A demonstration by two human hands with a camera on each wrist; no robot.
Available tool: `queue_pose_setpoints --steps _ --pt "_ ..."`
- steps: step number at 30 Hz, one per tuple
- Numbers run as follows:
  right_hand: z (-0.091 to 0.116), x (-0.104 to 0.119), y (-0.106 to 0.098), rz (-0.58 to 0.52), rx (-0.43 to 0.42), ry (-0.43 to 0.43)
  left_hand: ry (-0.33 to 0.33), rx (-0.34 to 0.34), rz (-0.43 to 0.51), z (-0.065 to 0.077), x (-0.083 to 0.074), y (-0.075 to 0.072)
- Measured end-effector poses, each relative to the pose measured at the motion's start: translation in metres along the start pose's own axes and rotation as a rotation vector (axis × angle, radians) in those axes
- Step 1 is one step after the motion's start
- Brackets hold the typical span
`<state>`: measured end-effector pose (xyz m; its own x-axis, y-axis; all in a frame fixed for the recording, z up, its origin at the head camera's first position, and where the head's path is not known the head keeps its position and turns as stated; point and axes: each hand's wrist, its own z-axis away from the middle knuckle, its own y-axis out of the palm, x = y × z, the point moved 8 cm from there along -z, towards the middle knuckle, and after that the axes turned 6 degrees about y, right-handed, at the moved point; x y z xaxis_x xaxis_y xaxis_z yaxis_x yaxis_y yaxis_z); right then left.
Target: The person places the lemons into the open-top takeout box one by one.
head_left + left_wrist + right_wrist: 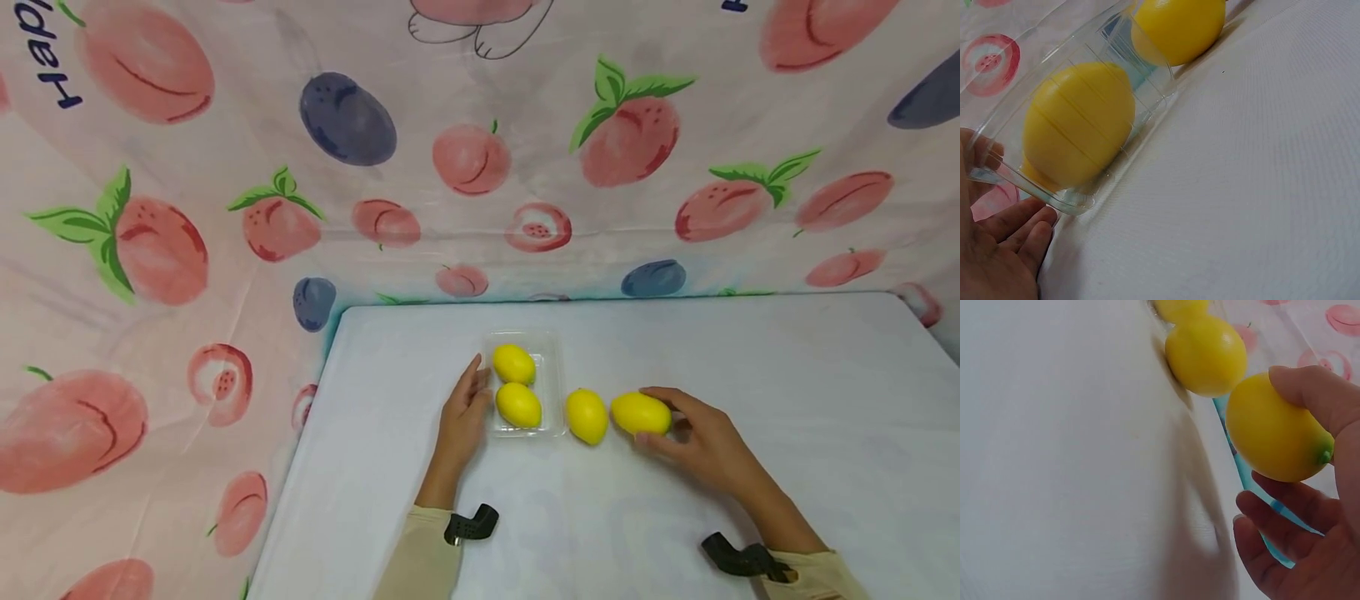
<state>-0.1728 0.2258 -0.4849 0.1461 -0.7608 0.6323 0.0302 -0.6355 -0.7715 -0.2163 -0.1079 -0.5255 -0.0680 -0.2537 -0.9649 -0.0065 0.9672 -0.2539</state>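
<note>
A clear plastic tray [552, 383] stands on the white table with two yellow lemons inside, an upper lemon [513, 364] and a lower lemon [518, 406]. My left hand [463, 417] rests along the tray's left side, its fingers loosely extended at the wall; through the clear plastic, the left wrist view shows one lemon [1079, 125] close by. To the right of the tray, a third lemon [587, 416] lies on the table. My right hand [701, 437] pinches a fourth lemon [640, 413] between thumb and fingers, just right of the third; its green-tipped end faces the palm.
The white table [420, 350] has a back edge behind the tray and a slanting left edge. A fruit-printed cloth [405, 267] hangs behind it and spreads on the left. Black straps with mounts [471, 525] sit at both wrists over beige sleeves.
</note>
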Motion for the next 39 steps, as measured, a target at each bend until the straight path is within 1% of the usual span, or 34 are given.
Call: queue_pose_setpoints --steps 7,17,24,31,36,39 --pt "0.000 0.005 -0.005 -0.081 -0.033 -0.006 -0.020 0.011 -0.015 0.001 0.002 -0.001" --pt "-0.001 0.023 -0.010 -0.230 -0.140 0.000 -0.009 0.011 -0.014 0.002 0.003 -0.004" --pt "-0.004 0.035 -0.007 -0.350 -0.118 0.000 0.002 0.019 -0.001 0.003 0.000 -0.003" --pt "-0.011 0.041 0.000 -0.481 -0.077 0.008 0.019 0.017 -0.008 0.002 0.000 -0.003" --pt "-0.015 0.047 0.002 -0.505 -0.107 -0.016 0.020 0.017 -0.005 0.002 0.001 -0.003" --pt "-0.017 0.050 0.003 -0.543 -0.115 -0.025 0.021 0.019 -0.001 0.003 0.000 -0.003"
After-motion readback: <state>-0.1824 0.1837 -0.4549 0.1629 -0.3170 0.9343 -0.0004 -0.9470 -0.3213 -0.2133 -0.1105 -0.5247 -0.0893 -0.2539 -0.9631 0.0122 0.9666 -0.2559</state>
